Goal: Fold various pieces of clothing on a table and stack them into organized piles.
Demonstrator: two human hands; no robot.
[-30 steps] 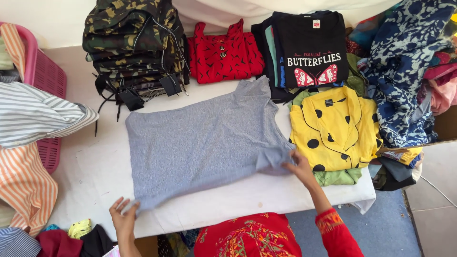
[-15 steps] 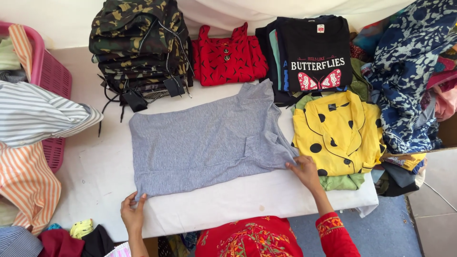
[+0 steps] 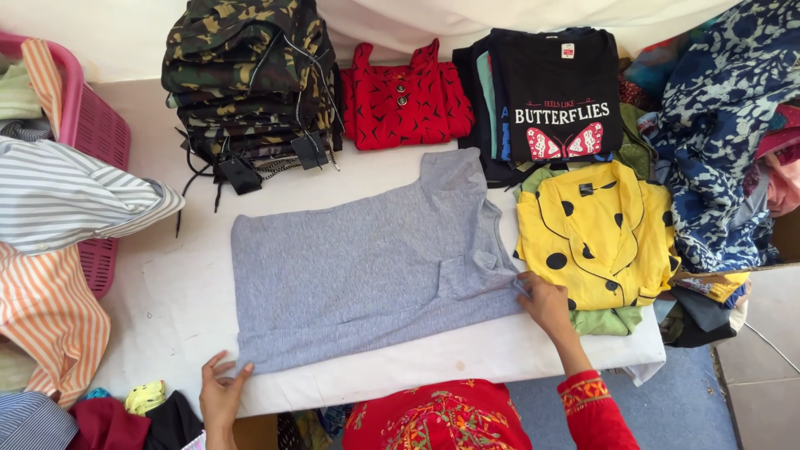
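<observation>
Two black hang tags (image 3: 275, 162) dangled on cords from the camouflage stack (image 3: 250, 75), well up and away from the left hand (image 3: 221, 392). A small red-and-white neck label (image 3: 568, 50) sat at the black shirt's (image 3: 554, 92) collar, far above the right hand (image 3: 546, 304).

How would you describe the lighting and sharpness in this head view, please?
Head view: soft, even daylight, no glare; faint shadows under the grey shirt; sharp throughout, both the left hand and right hand unblurred; slight wide-angle bending at the pink basket.

White-covered table (image 3: 533, 362), blue floor (image 3: 667, 408)
</observation>
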